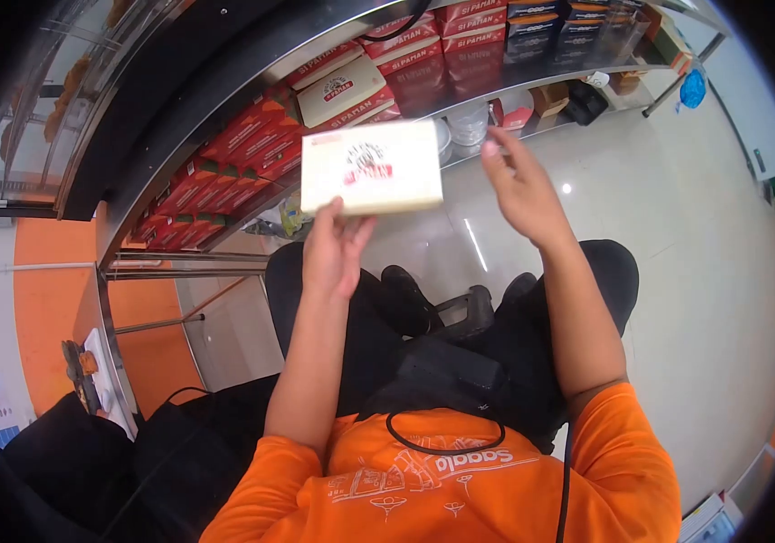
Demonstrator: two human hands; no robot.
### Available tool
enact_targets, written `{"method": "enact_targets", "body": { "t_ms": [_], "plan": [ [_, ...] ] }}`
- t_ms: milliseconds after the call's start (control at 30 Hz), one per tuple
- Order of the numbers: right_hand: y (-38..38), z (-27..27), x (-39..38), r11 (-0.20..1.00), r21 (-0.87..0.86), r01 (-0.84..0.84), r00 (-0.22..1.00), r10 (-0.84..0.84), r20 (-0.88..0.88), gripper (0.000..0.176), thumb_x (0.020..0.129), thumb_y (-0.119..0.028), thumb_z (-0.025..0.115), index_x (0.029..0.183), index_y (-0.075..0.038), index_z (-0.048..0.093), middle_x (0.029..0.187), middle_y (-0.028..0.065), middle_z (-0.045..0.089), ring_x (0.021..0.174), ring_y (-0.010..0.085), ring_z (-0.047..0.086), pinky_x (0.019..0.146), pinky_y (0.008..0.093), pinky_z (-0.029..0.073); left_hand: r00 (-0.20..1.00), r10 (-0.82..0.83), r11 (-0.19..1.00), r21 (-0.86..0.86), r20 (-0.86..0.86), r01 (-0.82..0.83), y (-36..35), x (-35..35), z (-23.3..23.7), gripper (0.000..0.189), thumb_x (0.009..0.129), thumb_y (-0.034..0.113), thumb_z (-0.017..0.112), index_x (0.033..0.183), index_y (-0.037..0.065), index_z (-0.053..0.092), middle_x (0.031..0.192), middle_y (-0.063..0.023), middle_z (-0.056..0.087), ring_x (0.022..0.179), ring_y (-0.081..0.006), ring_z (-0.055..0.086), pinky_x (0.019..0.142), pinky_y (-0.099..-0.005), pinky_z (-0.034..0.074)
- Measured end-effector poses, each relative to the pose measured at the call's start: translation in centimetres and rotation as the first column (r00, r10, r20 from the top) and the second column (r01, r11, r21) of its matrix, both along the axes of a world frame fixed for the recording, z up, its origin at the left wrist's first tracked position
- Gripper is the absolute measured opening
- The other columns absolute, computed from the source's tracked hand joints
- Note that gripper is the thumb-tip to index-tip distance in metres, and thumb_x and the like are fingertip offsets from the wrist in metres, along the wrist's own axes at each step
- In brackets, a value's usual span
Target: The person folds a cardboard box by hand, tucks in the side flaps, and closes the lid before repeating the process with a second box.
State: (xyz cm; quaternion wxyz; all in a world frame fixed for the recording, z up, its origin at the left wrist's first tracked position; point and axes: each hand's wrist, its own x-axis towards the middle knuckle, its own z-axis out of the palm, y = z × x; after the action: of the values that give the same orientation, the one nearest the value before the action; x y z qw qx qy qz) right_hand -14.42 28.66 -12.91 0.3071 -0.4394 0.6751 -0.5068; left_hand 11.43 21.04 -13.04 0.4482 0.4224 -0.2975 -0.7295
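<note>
A cream cardboard box [333, 185] with a red and black printed logo is held up in front of the shelf. My left hand [337, 249] grips its lower left edge, thumb on the printed face and fingers beneath. To the right of the box, my right hand [523, 185] is raised, apart from it, with the fingers partly spread and nothing visible in them. Behind the held box, a similar cream box [342, 95] lies on top of red boxes on the shelf.
Stacked red boxes [473, 54] and dark boxes [532, 41] line the metal shelf [288, 59]. Red packs [251, 136] fill its left part. Clear plastic containers [469, 122] stand low behind the hands. A blue bag [692, 89] hangs at the right. Below is a pale tiled floor [695, 271].
</note>
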Motion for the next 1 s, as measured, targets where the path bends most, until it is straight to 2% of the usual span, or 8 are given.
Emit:
{"method": "enact_targets", "body": {
  "t_ms": [67, 167, 233, 333, 467, 667, 800, 1000],
  "plan": [
    [-0.5, 0.0, -0.7, 0.990, -0.027, 0.141, 0.989, -0.142, -0.036, 0.066, 0.101, -0.050, 0.056, 0.139, 0.004, 0.053, 0.133, 0.0260, 0.058, 0.116, 0.0311, 0.062, 0.100, 0.0391, 0.047, 0.993, 0.063, 0.997, 0.041, -0.099, -0.059, -3.5, -1.9, 0.2, 0.047, 0.099, 0.023, 0.063, 0.135, -0.002, 0.046, 0.134, -0.0142, 0.052, 0.131, -0.0264, 0.049, 0.117, -0.0422, 0.040],
    [-0.8, -0.2, -1.2, 0.993, 0.078, 0.084, 0.983, -0.095, 0.159, 0.061, 0.101, -0.047, 0.057, 0.135, 0.003, 0.056, 0.131, 0.0246, 0.059, 0.112, 0.0309, 0.064, 0.097, 0.0389, 0.049, 0.991, 0.068, 0.997, 0.049, -0.111, -0.063, -8.7, -4.9, -0.5, 0.049, 0.097, 0.026, 0.065, 0.135, 0.001, 0.047, 0.135, -0.0158, 0.051, 0.128, -0.0252, 0.050, 0.118, -0.0422, 0.038],
    [-1.0, -0.7, -1.3, 0.996, 0.081, 0.048, 0.994, -0.055, 0.097, 0.059, 0.101, -0.046, 0.057, 0.135, 0.003, 0.057, 0.133, 0.0245, 0.058, 0.112, 0.0317, 0.064, 0.096, 0.0390, 0.050, 0.992, 0.091, 0.996, 0.025, -0.088, -0.089, -11.8, -6.5, -1.3, 0.057, 0.097, 0.027, 0.066, 0.140, -0.002, 0.042, 0.135, -0.0183, 0.046, 0.130, -0.0335, 0.048, 0.113, -0.0475, 0.046],
    [-1.1, -1.4, -1.3, 0.999, 0.050, 0.011, 1.000, -0.011, -0.001, 0.059, 0.100, -0.045, 0.058, 0.134, 0.003, 0.057, 0.133, 0.0240, 0.058, 0.111, 0.0328, 0.064, 0.095, 0.0394, 0.050, 0.993, 0.107, 0.965, 0.247, -0.058, -0.090, -15.3, -7.9, -0.7, 0.059, 0.096, 0.029, 0.068, 0.140, -0.002, 0.042, 0.136, -0.0212, 0.045, 0.126, -0.0347, 0.050, 0.110, -0.0492, 0.048],
    [-1.0, -1.7, -1.4, 0.998, 0.053, -0.025, 0.998, 0.028, -0.050, 0.058, 0.099, -0.043, 0.060, 0.134, 0.004, 0.057, 0.133, 0.0243, 0.058, 0.111, 0.0334, 0.064, 0.096, 0.0400, 0.051, 0.989, 0.147, 0.964, 0.227, -0.022, -0.138, -19.0, -8.1, -2.3, 0.057, 0.096, 0.032, 0.070, 0.138, 0.002, 0.045, 0.134, -0.0228, 0.043, 0.120, -0.0335, 0.052, 0.104, -0.0451, 0.054],
    [-1.2, -1.3, -1.4, 0.995, 0.071, -0.074, 0.995, 0.079, -0.068, 0.057, 0.098, -0.041, 0.062, 0.133, 0.004, 0.058, 0.135, 0.0241, 0.057, 0.111, 0.0339, 0.063, 0.096, 0.0403, 0.051, 0.973, 0.233, 0.946, 0.233, 0.004, -0.227, -22.5, -7.1, -3.9, 0.052, 0.096, 0.031, 0.071, 0.135, 0.006, 0.049, 0.131, -0.0206, 0.045, 0.117, -0.0312, 0.051, 0.099, -0.0380, 0.057],
    [-1.4, -1.2, -1.3, 0.991, 0.069, -0.116, 0.989, 0.121, -0.082, 0.054, 0.098, -0.039, 0.063, 0.131, 0.004, 0.059, 0.134, 0.0236, 0.058, 0.111, 0.0342, 0.063, 0.096, 0.0402, 0.051, 0.961, 0.277, 0.933, 0.234, 0.009, -0.272, -23.6, -7.1, -4.0, 0.046, 0.097, 0.030, 0.070, 0.134, 0.010, 0.052, 0.125, -0.0110, 0.054, 0.113, -0.0263, 0.053, 0.098, -0.0356, 0.055],
    [-1.7, -1.4, -1.1, 0.986, 0.075, -0.148, 0.981, 0.156, -0.118, 0.052, 0.098, -0.038, 0.063, 0.130, 0.004, 0.060, 0.133, 0.0235, 0.058, 0.110, 0.0340, 0.063, 0.095, 0.0398, 0.051, 0.940, 0.337, 0.914, 0.255, -0.050, -0.314, -24.5, -7.2, -4.4, 0.043, 0.098, 0.031, 0.068, 0.132, 0.010, 0.054, 0.129, -0.0138, 0.050, 0.120, -0.0289, 0.049, 0.094, -0.0331, 0.057]
  ]
}}
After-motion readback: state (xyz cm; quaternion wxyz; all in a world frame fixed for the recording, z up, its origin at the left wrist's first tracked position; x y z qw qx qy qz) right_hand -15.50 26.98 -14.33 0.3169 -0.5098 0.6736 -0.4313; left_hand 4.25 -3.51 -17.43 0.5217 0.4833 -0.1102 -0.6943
